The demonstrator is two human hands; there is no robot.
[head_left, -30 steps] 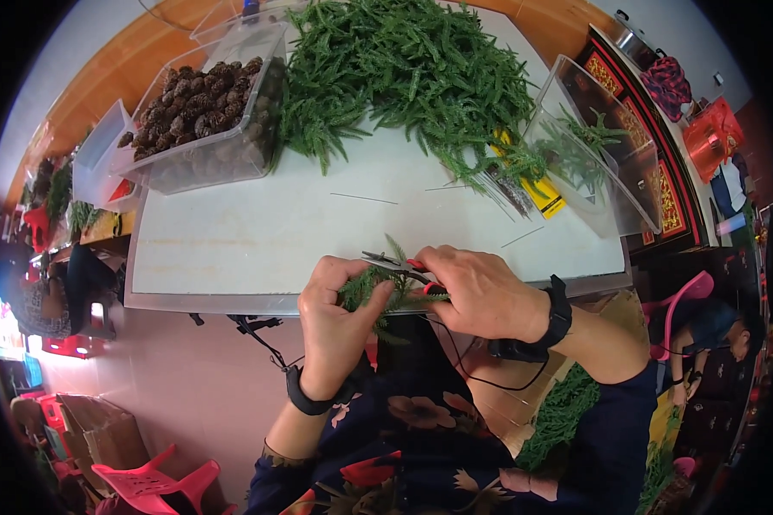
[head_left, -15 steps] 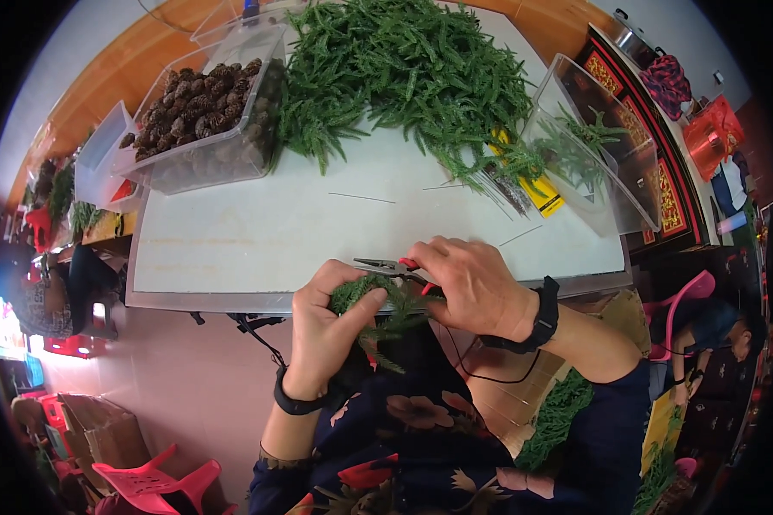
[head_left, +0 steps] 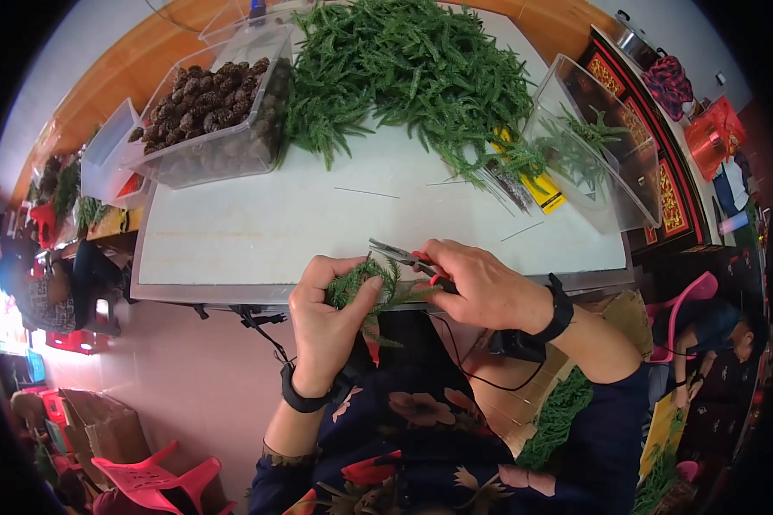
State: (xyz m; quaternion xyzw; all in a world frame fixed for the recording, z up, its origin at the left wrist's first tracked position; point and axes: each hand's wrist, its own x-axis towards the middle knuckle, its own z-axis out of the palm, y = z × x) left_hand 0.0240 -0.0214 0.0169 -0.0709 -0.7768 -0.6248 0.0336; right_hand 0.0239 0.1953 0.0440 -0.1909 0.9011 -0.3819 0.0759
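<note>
My left hand is closed round a small bunch of green artificial pine sprigs, held just in front of the table's near edge. A short dark stem end pokes up beside my left index finger. In my right hand is a pair of needle-nose pliers with red and black handles. Their jaws point left, close above the bunch and near that stem end; whether they touch it I cannot tell. Several thin wires, among them one wire, lie on the white tabletop beyond my hands.
A clear bin of pine cones stands at the far left. A large heap of green sprigs covers the back. On the right are a yellow packet and a tilted clear container. A pink stool stands on the floor; other people sit at both sides.
The pliers have turned, their jaws now slanting up and left and slightly apart from my left fingers. The sprig bunch has rotated a little in my left hand.
</note>
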